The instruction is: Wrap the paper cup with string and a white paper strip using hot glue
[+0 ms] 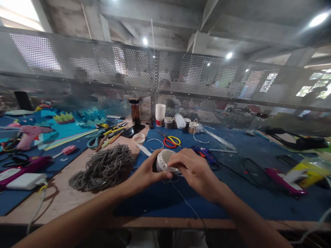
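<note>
My left hand [150, 170] is wrapped around a small white paper cup [161, 160], which has a band with dark lettering around its outside. The cup tilts so that its open mouth faces me. Over the rim, the fingers of my right hand [196, 172] are pinched together at the near side of the mouth. A small white bit shows at their tips, too small to name. Thin white cord [184, 199] trails from beneath the cup toward the table's front edge. Beyond the cup lie scissors [172, 141] with red and yellow handles and a roll of white ribbon [139, 138].
Grey yarn [103, 168] is heaped at left, near a pink glue gun [33, 134]. Stacked paper cups [160, 113], a dark jar [134, 111] and a phone [133, 130] stand or lie at the back. A blue glue gun [205, 154] with its cable lies right. A perforated metal screen [176, 75] closes off the far side.
</note>
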The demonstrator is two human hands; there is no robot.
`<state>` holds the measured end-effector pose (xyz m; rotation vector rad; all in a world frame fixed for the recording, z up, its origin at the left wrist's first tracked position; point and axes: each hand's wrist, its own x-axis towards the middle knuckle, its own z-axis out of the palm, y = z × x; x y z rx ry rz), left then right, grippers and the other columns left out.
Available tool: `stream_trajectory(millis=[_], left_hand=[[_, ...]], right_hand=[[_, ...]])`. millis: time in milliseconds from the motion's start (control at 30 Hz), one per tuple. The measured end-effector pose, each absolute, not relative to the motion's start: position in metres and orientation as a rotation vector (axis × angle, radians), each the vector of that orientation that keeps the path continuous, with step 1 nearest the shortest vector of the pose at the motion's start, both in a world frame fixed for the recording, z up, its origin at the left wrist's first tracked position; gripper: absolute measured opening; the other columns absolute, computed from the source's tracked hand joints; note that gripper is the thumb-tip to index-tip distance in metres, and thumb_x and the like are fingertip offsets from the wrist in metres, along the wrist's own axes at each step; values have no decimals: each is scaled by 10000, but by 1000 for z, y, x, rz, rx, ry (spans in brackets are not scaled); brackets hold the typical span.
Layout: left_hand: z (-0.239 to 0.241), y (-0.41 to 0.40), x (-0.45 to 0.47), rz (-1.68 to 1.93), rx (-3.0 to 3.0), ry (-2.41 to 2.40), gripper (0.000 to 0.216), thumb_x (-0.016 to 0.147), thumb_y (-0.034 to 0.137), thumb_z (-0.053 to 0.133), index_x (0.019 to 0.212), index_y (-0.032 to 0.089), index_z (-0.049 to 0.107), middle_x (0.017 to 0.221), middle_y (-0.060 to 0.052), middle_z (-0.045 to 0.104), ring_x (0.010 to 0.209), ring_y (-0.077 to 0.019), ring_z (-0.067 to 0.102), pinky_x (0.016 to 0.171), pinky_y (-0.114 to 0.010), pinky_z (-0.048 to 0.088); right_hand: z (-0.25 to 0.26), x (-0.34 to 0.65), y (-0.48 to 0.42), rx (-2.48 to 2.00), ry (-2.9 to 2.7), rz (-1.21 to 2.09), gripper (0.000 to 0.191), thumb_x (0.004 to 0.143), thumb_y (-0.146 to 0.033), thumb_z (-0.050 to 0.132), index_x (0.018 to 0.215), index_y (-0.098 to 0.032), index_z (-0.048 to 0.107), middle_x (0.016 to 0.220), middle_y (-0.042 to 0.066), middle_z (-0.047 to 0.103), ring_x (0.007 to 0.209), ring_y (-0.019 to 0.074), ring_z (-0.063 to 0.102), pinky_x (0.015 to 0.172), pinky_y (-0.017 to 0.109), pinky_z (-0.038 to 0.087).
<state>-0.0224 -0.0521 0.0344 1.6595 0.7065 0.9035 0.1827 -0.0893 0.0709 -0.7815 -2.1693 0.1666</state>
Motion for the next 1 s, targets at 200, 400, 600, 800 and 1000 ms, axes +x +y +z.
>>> stream_trajectory(millis=[200, 400, 600, 800, 1000], left_hand=[[37, -53, -21, 898, 1610, 678, 542, 761, 320, 801, 1199, 185, 513, 1017, -17, 595, 928, -184, 536, 803, -272, 449], [38, -52, -22, 910, 1577, 656, 525, 759, 323, 805, 1183, 185, 526, 1009, -7, 589, 910, -164, 530, 790, -251, 440], [37, -49, -23, 917, 1573, 690, 501, 764, 351, 800, 1159, 181, 542, 988, -7, 588, 882, -160, 528, 761, -248, 440], [36, -49, -22, 928, 1599, 723, 517, 747, 369, 801, 1148, 175, 539, 991, -23, 584, 883, -177, 521, 766, -275, 447], [39, -50, -23, 946, 1566, 735, 522, 749, 385, 803, 1156, 175, 554, 1018, -42, 611, 916, -195, 552, 799, -291, 463]], right_hand=[[75, 184, -91, -806, -2169, 212, 170, 963, -86, 575, 1002, -234, 649, 960, 4, 698, 929, 160, 612, 849, 323, 465], [74, 187, -89, -843, -2112, 75, 186, 951, -75, 581, 1019, -234, 649, 980, 5, 707, 934, 167, 613, 843, 340, 462], [74, 184, -94, -752, -2032, -47, 167, 966, -97, 573, 1064, -209, 649, 1014, 34, 715, 961, 170, 626, 859, 347, 469], [66, 181, -93, -748, -2122, -50, 176, 962, -89, 567, 1078, -195, 645, 1040, 42, 703, 975, 175, 611, 884, 353, 467], [69, 186, -91, -807, -2100, -129, 213, 966, -78, 544, 1105, -209, 638, 1043, 49, 700, 991, 201, 607, 873, 379, 458]])
